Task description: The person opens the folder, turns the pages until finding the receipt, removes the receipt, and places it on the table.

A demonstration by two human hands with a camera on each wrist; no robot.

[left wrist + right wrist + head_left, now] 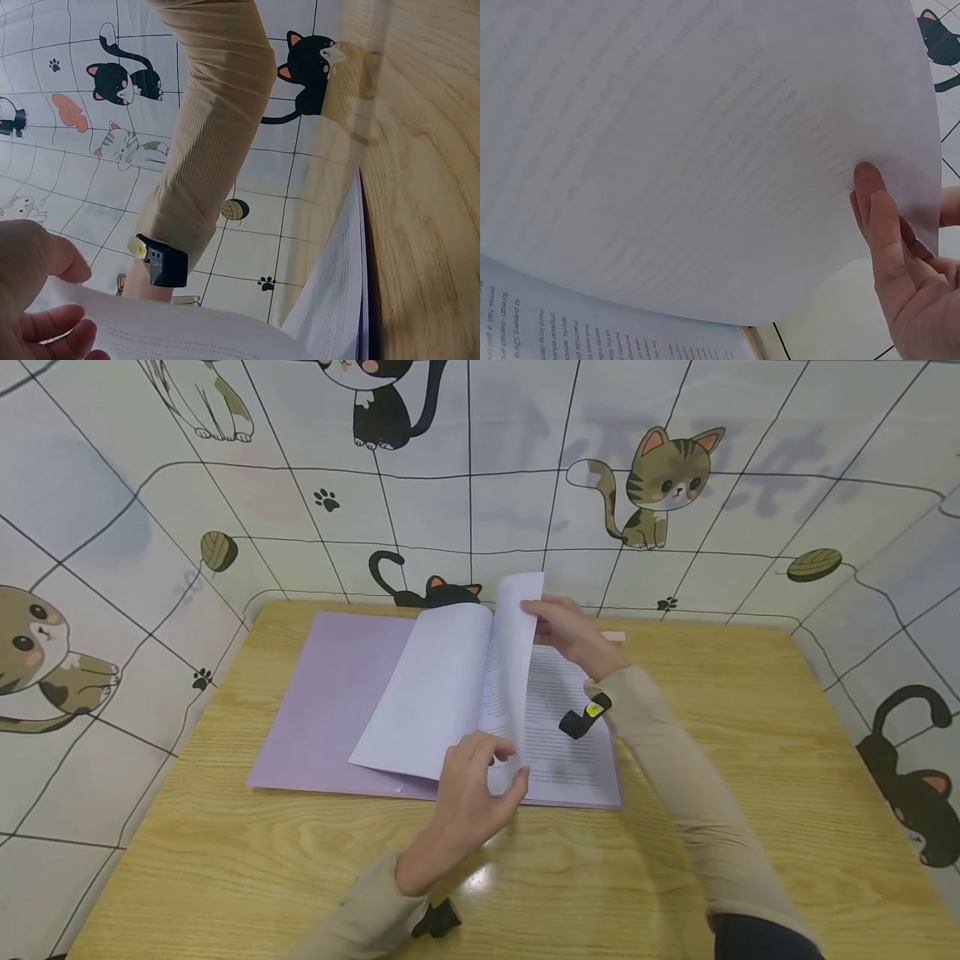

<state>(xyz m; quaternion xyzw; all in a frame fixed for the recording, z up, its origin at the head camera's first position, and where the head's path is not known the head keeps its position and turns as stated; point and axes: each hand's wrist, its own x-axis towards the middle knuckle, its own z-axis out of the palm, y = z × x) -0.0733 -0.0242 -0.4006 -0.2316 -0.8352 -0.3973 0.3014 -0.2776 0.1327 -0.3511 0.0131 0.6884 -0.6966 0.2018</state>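
Note:
A stack of white printed sheets [573, 752] lies on a lilac folder [341, 685] spread open on the table. One sheet [517, 643] stands curved upright mid-turn, with faint print showing through in the right wrist view. At its far upper edge, my right hand [566, 627] pinches it, fingers [885, 232] on one face and thumb behind. By the sheet's near lower edge is my left hand [472, 785]. Its thumb and bent forefinger stand apart, a gap showing between them. In the left wrist view, its fingertips [71, 262] are right at the paper's edge.
Turned pages [431, 685] lie over the folder's left side. The wooden table [735, 735] is bounded by a white, cat-patterned cloth [517, 510] at the back and sides. A small pink tab [613, 636] shows beyond the right wrist. Black straps sit on both wrists.

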